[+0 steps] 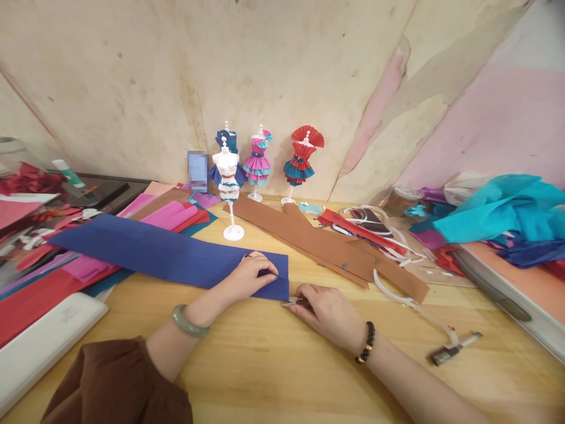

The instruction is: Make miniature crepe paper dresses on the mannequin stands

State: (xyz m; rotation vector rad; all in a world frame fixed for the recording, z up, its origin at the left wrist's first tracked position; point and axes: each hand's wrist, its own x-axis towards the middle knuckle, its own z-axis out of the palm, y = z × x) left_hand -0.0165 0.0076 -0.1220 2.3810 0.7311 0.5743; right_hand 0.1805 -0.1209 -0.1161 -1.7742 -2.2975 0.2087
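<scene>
A long strip of dark blue crepe paper lies across the table, its right end under my left hand. The thumb and fingers of that hand are closed in a pinch on the paper near its end. My right hand is wrapped around small scissors. Only the pointed metal tips and part of the dark handle show, just off the lower right corner of the strip. Behind the strip stands a small white dress form with narrow brown, blue and white bands around its body.
Behind are dress forms in a pink dress, a red-and-teal dress and a blue dress. Brown paper strips lie right of centre. A cutter knife sits at right, a white box at left. Colourful paper is piled on both sides.
</scene>
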